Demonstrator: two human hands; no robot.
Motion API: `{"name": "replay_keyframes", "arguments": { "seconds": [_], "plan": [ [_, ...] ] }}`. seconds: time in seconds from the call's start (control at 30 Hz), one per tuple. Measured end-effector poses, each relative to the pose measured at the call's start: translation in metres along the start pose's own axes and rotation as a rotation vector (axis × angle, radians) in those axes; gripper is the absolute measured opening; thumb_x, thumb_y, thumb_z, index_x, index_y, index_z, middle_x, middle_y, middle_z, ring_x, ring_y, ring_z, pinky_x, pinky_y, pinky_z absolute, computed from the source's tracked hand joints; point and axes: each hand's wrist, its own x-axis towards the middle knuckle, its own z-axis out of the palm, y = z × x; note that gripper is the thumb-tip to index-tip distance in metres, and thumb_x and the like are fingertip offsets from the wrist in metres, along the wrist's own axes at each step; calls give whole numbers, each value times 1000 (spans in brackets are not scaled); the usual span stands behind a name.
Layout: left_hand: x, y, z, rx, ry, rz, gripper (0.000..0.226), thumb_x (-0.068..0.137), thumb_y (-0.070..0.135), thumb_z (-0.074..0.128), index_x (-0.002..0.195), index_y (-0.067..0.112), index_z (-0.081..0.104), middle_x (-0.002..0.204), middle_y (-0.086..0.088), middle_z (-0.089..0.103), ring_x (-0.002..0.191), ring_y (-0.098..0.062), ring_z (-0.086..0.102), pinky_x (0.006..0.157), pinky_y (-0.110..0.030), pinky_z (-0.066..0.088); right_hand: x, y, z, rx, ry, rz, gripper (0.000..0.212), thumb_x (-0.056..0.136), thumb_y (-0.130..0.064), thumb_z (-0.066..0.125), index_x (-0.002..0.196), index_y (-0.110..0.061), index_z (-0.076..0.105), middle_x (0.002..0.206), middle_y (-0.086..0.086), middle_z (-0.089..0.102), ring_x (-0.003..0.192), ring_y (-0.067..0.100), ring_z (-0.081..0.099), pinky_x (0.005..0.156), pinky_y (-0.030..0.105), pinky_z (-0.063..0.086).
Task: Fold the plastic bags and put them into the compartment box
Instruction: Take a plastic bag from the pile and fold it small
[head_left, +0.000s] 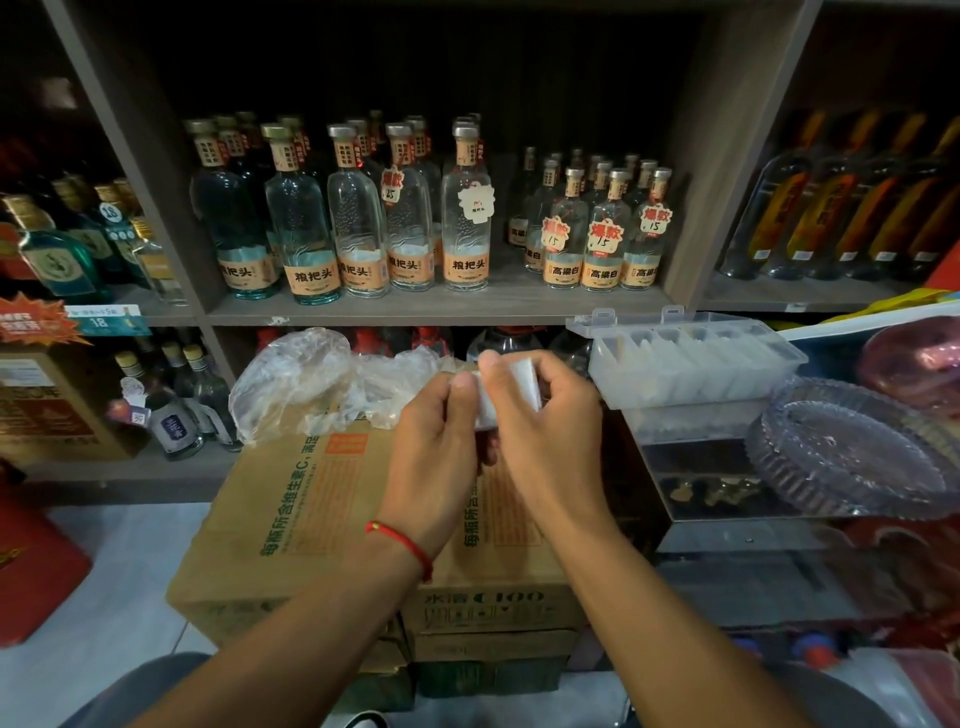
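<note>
While folding: bag (511, 392) pinched between left hand (441, 447) and right hand (545, 415), above carton (322, 499).
Feel: light, limp, slippery; likely springs open.
Hold: folded edges, firmly.
Box (696, 364): open, just right.

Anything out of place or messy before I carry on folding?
Nothing is spilled or broken. The compartment box sits open at a slant on a clear case, its near edge past the case top. Loose crumpled bags are heaped on the cardboard carton. Both the left hand and right hand pinch a folded bag.
</note>
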Motion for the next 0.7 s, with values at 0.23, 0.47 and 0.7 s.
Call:
{"name": "replay_keyframes", "arguments": {
  "seconds": [0.23, 0.47, 0.7],
  "plan": [
    [6, -1, -11, 97, 31, 83, 39, 108, 34, 49, 74, 14, 50, 54, 1, 43, 48, -16, 38, 50, -35, 34, 5, 1, -9, -102, -130, 32, 56, 103, -46, 61, 78, 4, 63, 55, 10, 59, 47, 17, 55, 48, 34, 44],
    [11, -1, -4, -43, 23, 64, 47, 108, 25, 52, 61, 28, 52, 49, 10, 35, 42, -6, 30, 44, -12, 36, 2, 5, -4, 124, -35, 148, 50, 100, -42, 67, 76, 2, 66, 49, 1, 52, 43, 12, 44, 45, 25, 37],
    [14, -2, -4, 109, 20, 141, 41, 108, 24, 52, 68, 14, 50, 53, 4, 38, 50, -17, 33, 51, -32, 30, 5, 7, -13, 164, -136, 247, 50, 101, -60, 57, 83, -16, 74, 56, 5, 60, 44, 13, 53, 42, 21, 40]
  ]
}}
